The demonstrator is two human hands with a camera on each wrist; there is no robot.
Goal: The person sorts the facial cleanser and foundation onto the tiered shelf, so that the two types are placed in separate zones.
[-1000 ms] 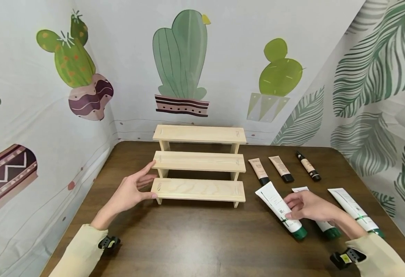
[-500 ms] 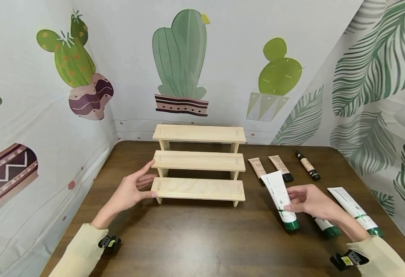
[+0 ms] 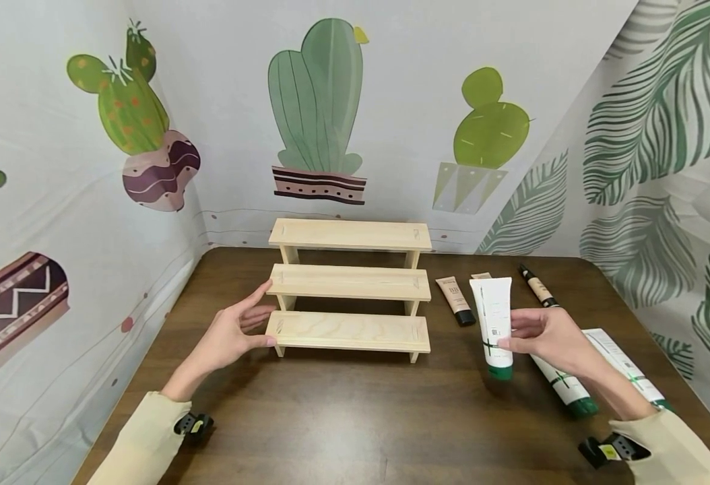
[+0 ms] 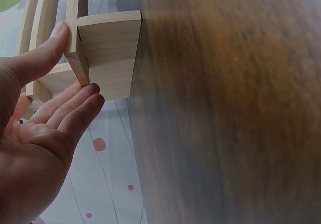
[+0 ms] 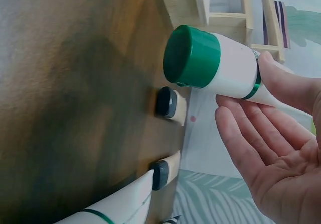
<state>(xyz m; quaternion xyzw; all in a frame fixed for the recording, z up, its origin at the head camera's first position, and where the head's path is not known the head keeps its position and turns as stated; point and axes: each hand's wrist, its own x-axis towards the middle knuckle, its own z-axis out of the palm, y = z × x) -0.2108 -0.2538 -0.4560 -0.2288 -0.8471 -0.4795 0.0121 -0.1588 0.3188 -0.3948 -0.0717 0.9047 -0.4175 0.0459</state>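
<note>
A three-step wooden display stand point(image 3: 350, 330) stands in the middle of the table. My left hand point(image 3: 228, 333) touches its left end, the thumb at the bottom step and the index finger at the middle one. In the left wrist view, the left fingers point(image 4: 75, 108) look fairly straight against the stand's wood point(image 4: 110, 38). My right hand point(image 3: 552, 340) pinches a white squeeze tube point(image 3: 494, 316) between thumb and fingers. The tube is nearly upright, green cap point(image 5: 190, 56) down, raised above the table. Under the right hand lies a second white tube point(image 3: 564, 384).
Another white tube with a green cap point(image 3: 628, 370) lies farther right. Behind are a small beige BB tube point(image 3: 454, 296), a second beige tube point(image 3: 481, 275) mostly hidden, and a slim black-and-beige bottle point(image 3: 537, 284). A patterned cloth point(image 3: 234, 135) backs the brown table point(image 3: 331, 417).
My right hand has lifted the white tube and turned it from a slant to nearly upright, uncovering the BB tube's cap. The left hand and the stand have stayed put.
</note>
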